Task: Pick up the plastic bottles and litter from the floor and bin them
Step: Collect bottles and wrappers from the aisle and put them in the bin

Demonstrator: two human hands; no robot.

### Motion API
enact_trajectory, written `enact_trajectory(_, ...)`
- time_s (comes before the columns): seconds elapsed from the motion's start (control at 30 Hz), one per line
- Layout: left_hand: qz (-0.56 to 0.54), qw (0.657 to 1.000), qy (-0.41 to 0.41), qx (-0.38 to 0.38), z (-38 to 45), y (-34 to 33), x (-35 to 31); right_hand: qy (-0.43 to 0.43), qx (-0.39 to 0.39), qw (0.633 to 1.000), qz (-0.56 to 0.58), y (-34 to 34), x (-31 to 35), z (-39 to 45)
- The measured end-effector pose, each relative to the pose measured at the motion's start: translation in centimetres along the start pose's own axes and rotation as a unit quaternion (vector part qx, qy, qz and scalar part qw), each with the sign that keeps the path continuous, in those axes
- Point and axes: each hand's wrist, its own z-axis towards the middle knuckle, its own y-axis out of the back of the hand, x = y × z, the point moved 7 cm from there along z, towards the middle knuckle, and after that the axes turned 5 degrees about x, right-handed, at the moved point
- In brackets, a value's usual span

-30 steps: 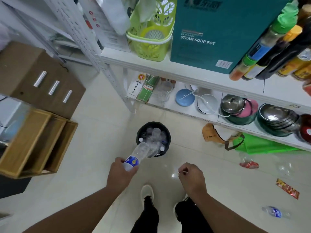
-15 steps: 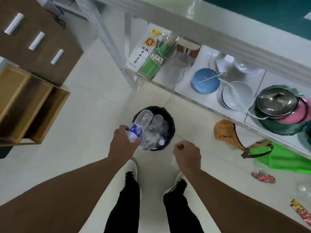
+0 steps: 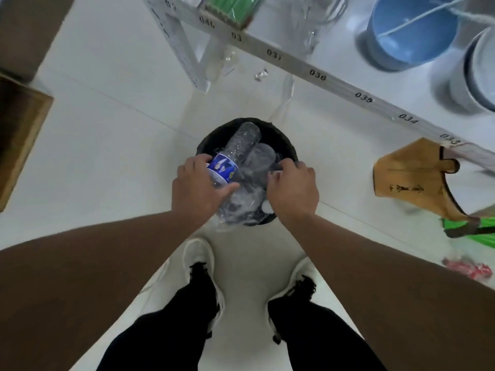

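Observation:
A small black bin [image 3: 278,136] stands on the white floor just ahead of my feet, filled with several clear plastic bottles. My left hand [image 3: 197,187] grips a clear bottle with a blue label [image 3: 235,153], which lies across the bin's mouth with its base pointing away from me. My right hand [image 3: 293,191] hovers over the bin's right rim with curled fingers; whether it holds anything small is hidden. A red wrapper [image 3: 468,271] lies on the floor at the right.
A white shelf rack [image 3: 316,73] with numbered labels runs diagonally behind the bin, carrying a blue bowl [image 3: 409,30]. A tan bag [image 3: 417,180] and a green bag [image 3: 479,234] lie at the right. Wooden crates [image 3: 18,135] stand at the left.
I have bent lower toward the bin. My left hand carried the labelled bottle down onto the bin's mouth, and my right hand moved forward over the rim.

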Motion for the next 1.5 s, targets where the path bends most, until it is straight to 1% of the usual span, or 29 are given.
enact_trajectory(0.07,-0.017,1.0,-0.019,-0.004,-1.1,1.0,-0.6,0.014,0.007,1.0,0.01,0.5,-0.3,-1.2)
enact_trajectory(0.2,-0.034,0.999,-0.012,-0.011,-4.1,4.5,-1.7,0.038,0.073,0.995,0.051,2.5,-1.4,-5.7)
enact_trajectory(0.27,-0.042,0.999,-0.003,-0.014,-6.1,6.7,-2.7,0.015,0.102,0.993,0.065,3.9,-2.2,-8.6)
enact_trajectory(0.33,-0.051,0.998,0.021,-0.011,-8.2,9.0,-3.6,-0.031,0.125,0.987,0.091,5.6,-3.0,-11.4)
enact_trajectory(0.43,-0.069,0.996,0.048,0.0,-12.6,12.5,-5.4,-0.095,0.139,0.976,0.135,8.3,-4.8,-17.0)
enact_trajectory(0.6,-0.028,0.999,0.021,0.014,-19.5,17.5,-8.7,-0.119,0.149,0.965,0.179,15.2,-7.6,-25.1)
enact_trajectory(0.73,0.013,0.998,-0.025,0.05,-24.6,21.7,-13.0,-0.15,0.134,0.96,0.195,22.0,-10.5,-30.7)
enact_trajectory(0.8,0.03,0.996,-0.049,0.064,-26.4,23.5,-15.5,-0.168,0.12,0.953,0.22,25.0,-11.4,-33.3)
enact_trajectory(0.9,0.018,0.991,-0.099,0.082,-27.2,25.3,-19.7,-0.186,0.08,0.945,0.258,29.2,-12.5,-35.8)
enact_trajectory(0.97,0.03,0.986,-0.129,0.102,-27.0,25.8,-21.8,-0.204,0.064,0.936,0.279,31.1,-13.3,-37.5)
enact_trajectory(1.13,0.042,0.963,-0.212,0.164,-27.4,25.9,-28.2,-0.268,0.01,0.912,0.311,33.8,-15.0,-43.0)
enact_trajectory(1.23,0.085,0.94,-0.276,0.183,-28.7,25.0,-31.5,-0.301,-0.031,0.897,0.322,34.3,-15.7,-47.5)
enact_trajectory(1.33,0.088,0.921,-0.308,0.224,-32.3,25.1,-34.0,-0.33,-0.059,0.876,0.346,34.1,-16.3,-52.3)
enact_trajectory(1.5,0.096,0.894,-0.352,0.261,-39.0,25.1,-38.0,-0.366,-0.111,0.843,0.378,34.1,-18.8,-60.7)
